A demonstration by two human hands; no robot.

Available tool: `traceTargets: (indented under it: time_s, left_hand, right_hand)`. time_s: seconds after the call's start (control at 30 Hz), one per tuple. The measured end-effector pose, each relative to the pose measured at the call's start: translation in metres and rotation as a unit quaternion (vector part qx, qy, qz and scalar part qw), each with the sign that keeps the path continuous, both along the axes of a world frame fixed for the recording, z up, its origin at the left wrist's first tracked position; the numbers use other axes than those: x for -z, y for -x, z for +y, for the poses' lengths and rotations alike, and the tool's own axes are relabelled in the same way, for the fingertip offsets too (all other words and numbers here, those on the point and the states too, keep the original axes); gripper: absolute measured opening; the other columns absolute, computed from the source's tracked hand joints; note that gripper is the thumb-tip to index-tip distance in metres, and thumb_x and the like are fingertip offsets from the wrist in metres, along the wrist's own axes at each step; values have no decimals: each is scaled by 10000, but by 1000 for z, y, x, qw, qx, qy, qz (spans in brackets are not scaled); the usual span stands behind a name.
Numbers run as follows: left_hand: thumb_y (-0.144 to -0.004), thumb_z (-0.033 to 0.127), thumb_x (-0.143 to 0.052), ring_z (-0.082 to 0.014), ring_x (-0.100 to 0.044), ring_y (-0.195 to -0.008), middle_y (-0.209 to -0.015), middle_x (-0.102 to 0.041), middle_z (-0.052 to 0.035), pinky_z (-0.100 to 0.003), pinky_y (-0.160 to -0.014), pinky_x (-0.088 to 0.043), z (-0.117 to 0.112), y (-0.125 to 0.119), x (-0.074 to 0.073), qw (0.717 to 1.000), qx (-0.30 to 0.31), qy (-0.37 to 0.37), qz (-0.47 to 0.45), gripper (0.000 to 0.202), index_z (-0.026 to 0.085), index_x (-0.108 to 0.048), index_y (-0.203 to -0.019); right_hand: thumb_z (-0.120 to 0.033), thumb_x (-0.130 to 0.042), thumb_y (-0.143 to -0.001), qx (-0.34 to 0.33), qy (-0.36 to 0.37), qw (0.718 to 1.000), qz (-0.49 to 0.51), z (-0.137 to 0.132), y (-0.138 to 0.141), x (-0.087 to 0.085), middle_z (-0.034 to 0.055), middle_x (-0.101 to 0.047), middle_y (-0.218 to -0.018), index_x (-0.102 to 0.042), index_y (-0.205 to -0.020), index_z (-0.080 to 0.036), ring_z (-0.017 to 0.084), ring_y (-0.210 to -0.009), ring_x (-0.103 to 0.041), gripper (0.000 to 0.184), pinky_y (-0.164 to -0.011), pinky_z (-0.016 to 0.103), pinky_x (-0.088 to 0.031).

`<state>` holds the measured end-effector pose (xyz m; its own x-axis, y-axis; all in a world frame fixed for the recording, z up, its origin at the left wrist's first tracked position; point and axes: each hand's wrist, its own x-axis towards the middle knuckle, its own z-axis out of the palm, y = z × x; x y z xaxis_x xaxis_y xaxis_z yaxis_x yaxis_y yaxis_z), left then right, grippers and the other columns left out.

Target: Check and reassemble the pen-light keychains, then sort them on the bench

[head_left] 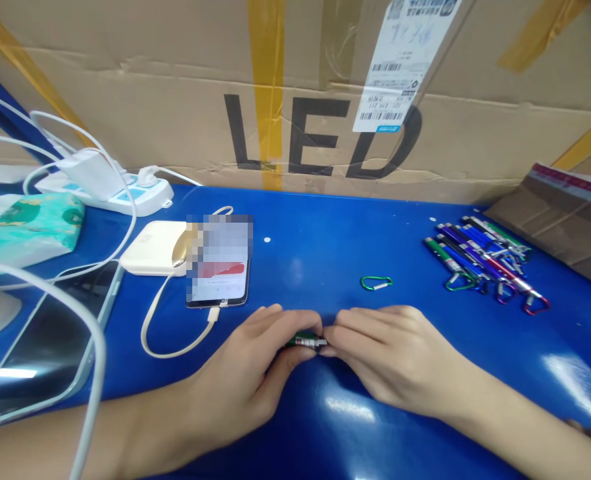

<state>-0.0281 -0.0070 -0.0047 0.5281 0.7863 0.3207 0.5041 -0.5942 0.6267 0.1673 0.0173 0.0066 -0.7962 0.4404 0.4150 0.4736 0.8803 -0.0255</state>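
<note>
Fingers of the left hand (255,353) are clamped on a slim green tube (305,342) at the near middle of the blue desk (315,247); those of the right hand (392,347) bunch at its metal end, though whether they grip it I cannot tell. Best steady the barrel and work in line with it. "LED" marks the far carton (150,80); its barcoded label (400,60) and the tube's print are too small to read.

The bare left hand (258,360) hides much of the slim green tube (305,342). Pixelation partly blurs the flat rectangular phone (222,288).
</note>
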Motion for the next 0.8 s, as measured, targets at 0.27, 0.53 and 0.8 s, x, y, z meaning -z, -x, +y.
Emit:
traceTargets:
  time_s: [0.27, 0.53, 0.8]
  left_hand:
    - [-890, 139, -378, -144, -591, -784, -852, -640, -13, -311, -826, -441, 0, 1, 1, 1000, -13, 7, 10, 217, 219, -496, -1053]
    - [-895, 173, -408, -98, -563, -711, -850, -613, 14, -190, -624, -459, 1, 3, 0, 995, -39, 73, -56, 190, 234, -504, -1046]
    - [-886, 147, -427, -100, -582, -806, -890, -635, 25, -203, -744, -461, 0, 4, -1, 997, 36, 52, -33, 211, 231, -501, -1065]
  right_hand:
    - [-271, -441, -900, 47, -91, 995, -3, -5, -1, -6, 0, -587, -614, -619, -713, -185, 89, -521, -522, 272, -483, 243, -340]
    - [-220, -524, -859, 43, -51, 995, 71, -14, -6, -12, -16, -680, -836, -631, -975, -281, 125, -732, -615, 169, -614, 246, -435]
    - [-184, -455, -895, -3, -47, 998, 51, -11, -13, -22, -17, -685, -876, -636, -943, -286, 131, -832, -610, 214, -732, 256, -462]
